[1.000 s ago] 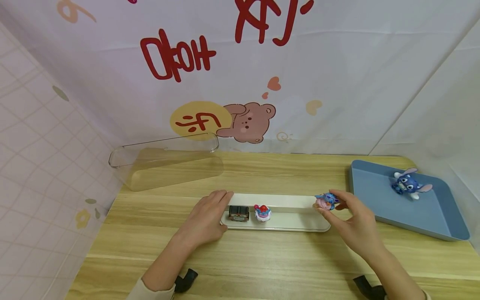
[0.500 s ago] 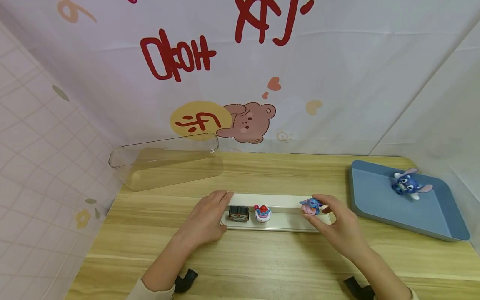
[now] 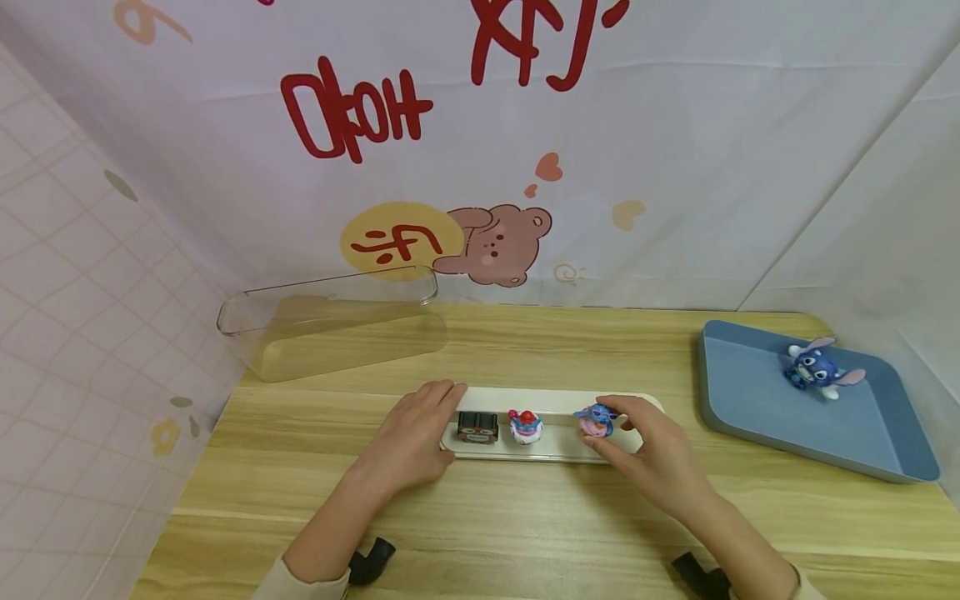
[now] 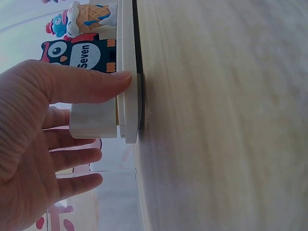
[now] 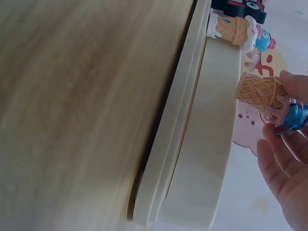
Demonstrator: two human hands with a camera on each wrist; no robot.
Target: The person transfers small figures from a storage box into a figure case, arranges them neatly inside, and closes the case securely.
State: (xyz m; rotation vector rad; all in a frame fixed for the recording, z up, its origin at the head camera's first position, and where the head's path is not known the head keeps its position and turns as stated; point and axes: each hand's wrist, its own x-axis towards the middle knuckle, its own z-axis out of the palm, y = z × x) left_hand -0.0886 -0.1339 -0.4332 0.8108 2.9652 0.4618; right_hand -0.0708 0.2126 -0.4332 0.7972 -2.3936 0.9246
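Head view: pinching the blue-eared cone figurine [image 3: 597, 422] in the right hand [image 3: 656, 454], upright, just above the white base [image 3: 551, 400].
Gripping the base's left end between thumb and fingers of the left hand [image 3: 408, 433]. Probably about halfway along: done with the owl figurine [image 3: 477, 427] and the red-topped cone figurine [image 3: 527, 427], both standing in the base; not yet done with the pinched one, nor with the big-eared figurine [image 3: 816, 368] in the blue tray [image 3: 738, 400]; with the clear cover [image 3: 337, 333] off.
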